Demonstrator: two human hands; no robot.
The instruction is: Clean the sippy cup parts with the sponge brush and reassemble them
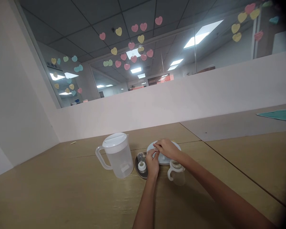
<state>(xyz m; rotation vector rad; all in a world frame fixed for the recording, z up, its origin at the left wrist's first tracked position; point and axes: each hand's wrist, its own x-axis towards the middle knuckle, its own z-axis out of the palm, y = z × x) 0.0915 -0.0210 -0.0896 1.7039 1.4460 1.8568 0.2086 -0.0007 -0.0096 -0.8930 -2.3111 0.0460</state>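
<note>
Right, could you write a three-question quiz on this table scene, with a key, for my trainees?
1. Short answer: what lies between the pitcher and the left hand?
2. True or false: the left hand and the right hand are held wide apart.
3. Multiple choice: which stands closest to the right forearm in the picture?
A) the pitcher
B) the handled bottle
C) the dark dish

Key
1. The dark dish, with a white-ringed bottle part in it.
2. False; their fingers come together.
3. B
</note>
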